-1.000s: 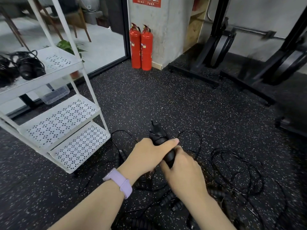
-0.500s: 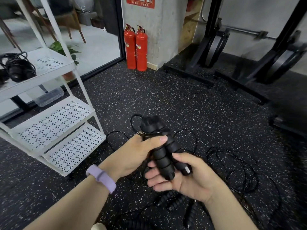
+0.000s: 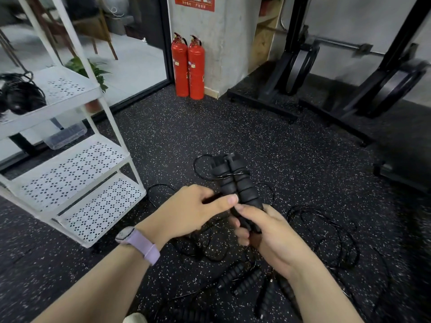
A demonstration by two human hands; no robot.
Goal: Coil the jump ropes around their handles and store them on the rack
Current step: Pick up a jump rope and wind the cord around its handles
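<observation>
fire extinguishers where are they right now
In the head view, the two red fire extinguishers stand side by side on the floor at upper centre, against the concrete pillar, right of the white rack.

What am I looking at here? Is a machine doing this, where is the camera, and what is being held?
No machine: a person wears one wide-angle camera on the head, looking down at their own bare hands. The left hand, with a lilac watch on its wrist, and the right hand both grip a pair of black jump rope handles held side by side, with thin cord looped round their upper end. More loose jump ropes lie tangled on the speckled rubber floor. At left stands a white rack; a coiled rope bundle lies on its top shelf. Two red fire extinguishers stand by the pillar.
</observation>
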